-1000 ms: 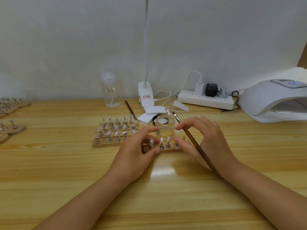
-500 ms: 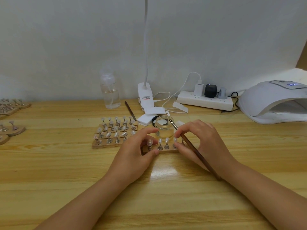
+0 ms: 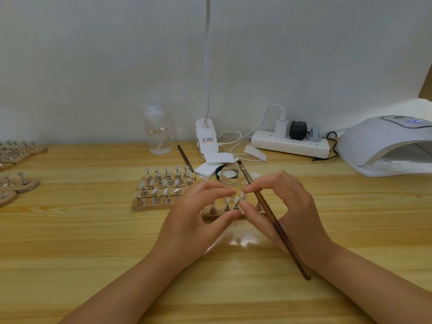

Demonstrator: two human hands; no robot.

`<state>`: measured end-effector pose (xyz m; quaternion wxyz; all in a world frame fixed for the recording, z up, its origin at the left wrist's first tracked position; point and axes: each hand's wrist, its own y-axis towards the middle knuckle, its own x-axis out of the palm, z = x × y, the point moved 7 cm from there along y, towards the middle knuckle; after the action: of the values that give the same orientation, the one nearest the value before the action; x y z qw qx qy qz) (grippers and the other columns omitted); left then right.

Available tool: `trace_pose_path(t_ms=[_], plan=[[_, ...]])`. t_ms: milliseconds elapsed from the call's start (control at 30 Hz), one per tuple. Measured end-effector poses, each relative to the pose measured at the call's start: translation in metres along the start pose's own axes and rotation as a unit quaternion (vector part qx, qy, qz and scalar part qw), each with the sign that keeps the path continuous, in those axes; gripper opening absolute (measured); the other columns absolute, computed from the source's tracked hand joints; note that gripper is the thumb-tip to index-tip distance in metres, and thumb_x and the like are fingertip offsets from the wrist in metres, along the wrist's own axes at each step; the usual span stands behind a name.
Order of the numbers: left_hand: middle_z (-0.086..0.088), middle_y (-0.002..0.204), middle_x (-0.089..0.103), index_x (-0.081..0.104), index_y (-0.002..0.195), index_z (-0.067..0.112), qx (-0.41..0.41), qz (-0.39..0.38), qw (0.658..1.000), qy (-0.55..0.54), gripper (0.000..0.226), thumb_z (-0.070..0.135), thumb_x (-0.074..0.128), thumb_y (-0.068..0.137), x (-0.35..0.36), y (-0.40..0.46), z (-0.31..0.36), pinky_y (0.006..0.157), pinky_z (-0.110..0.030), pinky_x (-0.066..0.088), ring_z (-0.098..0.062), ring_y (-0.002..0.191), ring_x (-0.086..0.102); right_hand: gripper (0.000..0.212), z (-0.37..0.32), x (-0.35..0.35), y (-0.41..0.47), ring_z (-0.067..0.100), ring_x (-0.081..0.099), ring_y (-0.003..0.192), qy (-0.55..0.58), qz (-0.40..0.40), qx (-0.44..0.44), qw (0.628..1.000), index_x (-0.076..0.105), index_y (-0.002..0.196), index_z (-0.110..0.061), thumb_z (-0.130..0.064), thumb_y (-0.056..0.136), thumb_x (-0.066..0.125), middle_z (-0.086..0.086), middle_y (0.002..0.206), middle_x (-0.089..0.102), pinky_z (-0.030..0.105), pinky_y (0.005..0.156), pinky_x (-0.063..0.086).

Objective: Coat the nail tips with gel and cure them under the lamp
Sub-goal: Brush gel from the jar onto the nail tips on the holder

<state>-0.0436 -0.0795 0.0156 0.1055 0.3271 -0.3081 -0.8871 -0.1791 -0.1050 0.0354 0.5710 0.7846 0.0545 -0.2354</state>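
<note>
Left hand (image 3: 198, 220) grips wooden strip (image 3: 223, 215) of nail tips; right hand (image 3: 287, 206) holds brush (image 3: 275, 226), pinching one tip (image 3: 243, 197).

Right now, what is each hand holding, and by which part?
The right hand holds the brush mid-handle and pinches a nail tip between thumb and forefinger. The left hand steadies the small wooden stand at its left end.
</note>
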Motion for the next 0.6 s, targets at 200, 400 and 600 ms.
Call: trace_pose_path(t_ms=[200,400,600], plan=[[0.01,0.093,0.065,0.068,0.092,0.025,0.016,0.014,0.998,-0.052,0.02,0.03,0.066,0.073,-0.003,0.001,0.005,0.083,-0.029,0.047,-0.006,0.091,0.059,0.023,-0.01,0.002,-0.001,0.008,0.059,0.082,0.047,-0.002,-0.011,0.999,0.052,0.097,-0.023,-0.022,0.078,0.065,-0.002,0.086,0.065,0.027,0.073,0.049],[0.011,0.09,0.067,0.07,0.09,0.021,0.02,0.024,0.998,-0.062,0.019,0.028,0.066,0.073,-0.005,0.0,0.004,0.081,-0.017,0.043,-0.001,0.089,0.059,0.022,-0.009,0.005,-0.001,0.012,0.06,0.08,0.057,-0.018,0.007,0.998,0.051,0.097,-0.025,-0.024,0.079,0.064,0.0,0.086,0.064,0.025,0.068,0.049],[0.014,0.085,0.068,0.071,0.085,0.022,0.003,0.044,0.998,-0.044,0.014,0.015,0.071,0.073,-0.008,0.0,0.001,0.076,-0.008,0.04,0.001,0.086,0.059,0.021,0.001,0.002,0.002,0.009,0.061,0.08,0.05,-0.021,0.068,0.996,0.054,0.096,-0.024,-0.037,0.08,0.058,-0.001,0.088,0.066,0.013,0.075,0.044]])
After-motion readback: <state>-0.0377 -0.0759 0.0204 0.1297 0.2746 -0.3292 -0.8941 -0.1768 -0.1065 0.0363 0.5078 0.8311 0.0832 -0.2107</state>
